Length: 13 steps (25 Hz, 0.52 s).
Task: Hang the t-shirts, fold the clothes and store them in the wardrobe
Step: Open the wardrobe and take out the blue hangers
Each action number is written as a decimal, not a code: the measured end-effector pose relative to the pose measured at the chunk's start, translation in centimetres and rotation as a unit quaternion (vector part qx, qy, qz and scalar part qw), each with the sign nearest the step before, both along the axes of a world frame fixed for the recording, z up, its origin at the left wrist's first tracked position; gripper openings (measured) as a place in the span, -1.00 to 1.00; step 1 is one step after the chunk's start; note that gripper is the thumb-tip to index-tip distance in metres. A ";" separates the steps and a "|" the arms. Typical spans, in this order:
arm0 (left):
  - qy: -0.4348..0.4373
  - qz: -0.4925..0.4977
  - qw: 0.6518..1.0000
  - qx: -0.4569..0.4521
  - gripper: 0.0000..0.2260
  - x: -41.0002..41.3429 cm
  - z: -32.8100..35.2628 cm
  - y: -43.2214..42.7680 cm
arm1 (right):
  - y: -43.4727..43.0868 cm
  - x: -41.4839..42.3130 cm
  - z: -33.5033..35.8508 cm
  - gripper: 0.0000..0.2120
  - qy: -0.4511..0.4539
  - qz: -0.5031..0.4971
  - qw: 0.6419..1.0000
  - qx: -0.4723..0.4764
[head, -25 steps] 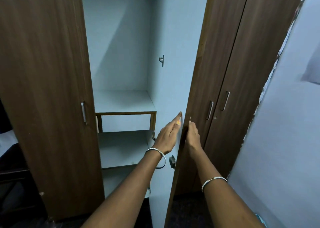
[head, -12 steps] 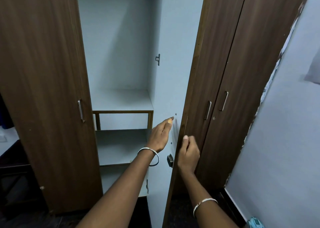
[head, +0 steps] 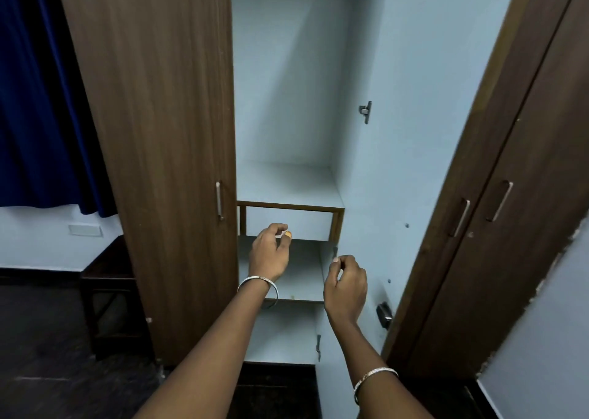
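Wardrobe shelf (head: 306, 275) just beyond fingers (head: 274, 227)

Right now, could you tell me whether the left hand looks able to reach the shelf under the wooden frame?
Probably yes: the left hand hovers just in front of that shelf, the door stands open, and nothing lies between them.

Wardrobe doors (head: 153, 131) are brown with wood grain, wardrobe interior (head: 280, 84) plain pale blue-white, curtain (head: 38, 100) at far left dark blue, floor (head: 47, 355) at near left almost black, left-wrist bangle (head: 258, 280) and right-wrist bangle (head: 376, 374) silver.
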<state>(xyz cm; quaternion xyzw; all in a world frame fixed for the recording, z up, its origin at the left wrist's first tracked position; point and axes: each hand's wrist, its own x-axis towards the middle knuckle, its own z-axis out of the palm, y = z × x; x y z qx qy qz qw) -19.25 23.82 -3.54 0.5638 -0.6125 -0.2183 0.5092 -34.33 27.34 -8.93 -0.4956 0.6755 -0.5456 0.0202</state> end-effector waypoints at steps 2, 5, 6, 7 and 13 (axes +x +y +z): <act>-0.009 0.015 1.000 -0.002 -0.77 2.9 0.3 -1.3 | -2.1 2.6 0.1 -0.85 -0.014 0.029 0.999 0.020; -0.015 0.040 0.999 -0.010 -0.78 7.9 0.8 -4.1 | -5.6 6.7 1.2 -0.83 -0.004 0.073 0.997 0.023; -0.013 0.046 0.999 -0.014 -0.79 9.5 1.0 -5.1 | -6.7 7.9 1.7 -0.83 0.003 0.083 0.996 0.021; -0.011 0.051 0.998 -0.018 -0.80 11.1 1.3 -6.1 | -7.9 9.2 2.3 -0.83 0.010 0.089 0.996 0.019; -0.037 0.062 0.997 -0.024 -0.80 17.6 2.6 -11.4 | -14.0 15.5 4.1 -0.81 0.056 0.105 0.992 0.032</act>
